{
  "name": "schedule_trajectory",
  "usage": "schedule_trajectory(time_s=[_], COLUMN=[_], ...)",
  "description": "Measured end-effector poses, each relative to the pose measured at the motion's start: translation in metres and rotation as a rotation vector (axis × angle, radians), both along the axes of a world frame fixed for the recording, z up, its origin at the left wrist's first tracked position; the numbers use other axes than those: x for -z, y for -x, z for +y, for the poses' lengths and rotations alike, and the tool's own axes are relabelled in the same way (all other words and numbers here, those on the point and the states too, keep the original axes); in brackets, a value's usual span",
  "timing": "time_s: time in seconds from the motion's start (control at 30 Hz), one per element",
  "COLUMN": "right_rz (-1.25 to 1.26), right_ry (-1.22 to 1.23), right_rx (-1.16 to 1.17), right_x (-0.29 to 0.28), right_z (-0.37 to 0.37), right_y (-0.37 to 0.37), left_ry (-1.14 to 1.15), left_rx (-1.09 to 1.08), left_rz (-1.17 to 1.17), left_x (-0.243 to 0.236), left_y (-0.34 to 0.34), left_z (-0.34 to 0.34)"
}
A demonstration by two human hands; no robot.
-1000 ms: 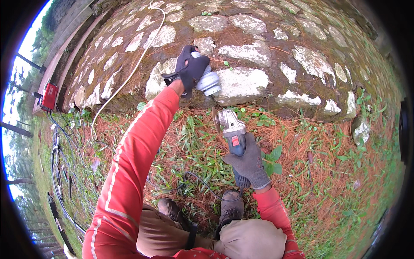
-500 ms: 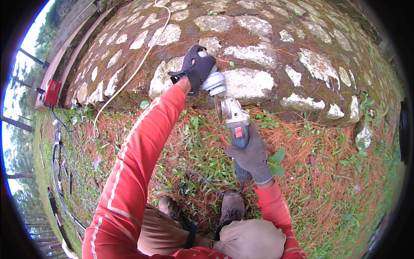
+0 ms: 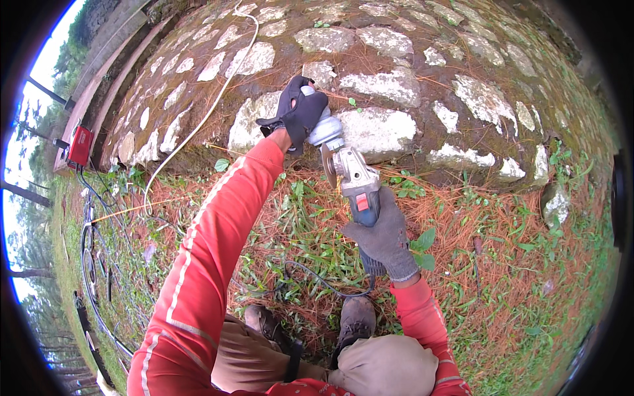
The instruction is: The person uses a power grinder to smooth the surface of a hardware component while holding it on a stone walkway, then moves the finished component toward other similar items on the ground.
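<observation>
My left hand (image 3: 301, 111), in a black glove, is closed around a grey-white metal fitting (image 3: 326, 129) with rounded, flanged ends, and presses it against the stone wall. Most of its upper part is hidden by the glove. My right hand (image 3: 383, 237), in a grey knit glove, grips the body of an angle grinder (image 3: 360, 181) with a metal gear head. Its thin disc (image 3: 329, 165) meets the lower end of the fitting. Orange spark streaks (image 3: 142, 208) fly off to the left, passing behind my left sleeve.
A mossy wall (image 3: 389, 129) of pale stones curves across the far side. A white hose (image 3: 218, 99) hangs down it. At far left sits a red machine (image 3: 80, 146) with dark cables. The grinder's cord (image 3: 323, 282) loops near my boots (image 3: 356, 318) on grass and pine needles.
The grinder's head has shifted slightly up and left, bringing its disc against the fitting. Orange spark streaks now show at left. Both hands keep their grips.
</observation>
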State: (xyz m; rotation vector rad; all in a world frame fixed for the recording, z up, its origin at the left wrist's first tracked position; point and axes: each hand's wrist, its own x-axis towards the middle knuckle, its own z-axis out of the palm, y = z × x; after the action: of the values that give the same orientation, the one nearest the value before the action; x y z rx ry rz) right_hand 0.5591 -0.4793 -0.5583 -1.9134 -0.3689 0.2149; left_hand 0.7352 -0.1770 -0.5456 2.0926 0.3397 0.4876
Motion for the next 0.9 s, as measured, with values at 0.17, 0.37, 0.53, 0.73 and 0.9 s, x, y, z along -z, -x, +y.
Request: schedule_trajectory(time_s=[0.17, 0.37, 0.53, 0.73, 0.9], right_rz=[0.003, 0.09, 0.122, 0.127, 0.078], right_ry=[0.069, 0.076, 0.05, 0.002, 0.009], right_rx=[0.01, 0.037, 0.016, 0.016, 0.025], right_x=[0.011, 0.026, 0.023, 0.012, 0.008], right_z=[-0.006, -0.02, -0.019, -0.011, -0.008], right_y=[0.003, 0.023, 0.023, 0.013, 0.012], left_ry=[0.044, -0.027, 0.013, -0.086, -0.001], left_rx=[0.006, 0.012, 0.136, 0.266, 0.257], left_rz=[0.049, 0.13, 0.117, 0.023, -0.004], left_x=[-0.003, -0.022, -0.034, -0.032, -0.024], left_y=[0.0, 0.006, 0.017, 0.019, 0.021], left_z=[-0.003, 0.003, -0.007, -0.01, -0.004])
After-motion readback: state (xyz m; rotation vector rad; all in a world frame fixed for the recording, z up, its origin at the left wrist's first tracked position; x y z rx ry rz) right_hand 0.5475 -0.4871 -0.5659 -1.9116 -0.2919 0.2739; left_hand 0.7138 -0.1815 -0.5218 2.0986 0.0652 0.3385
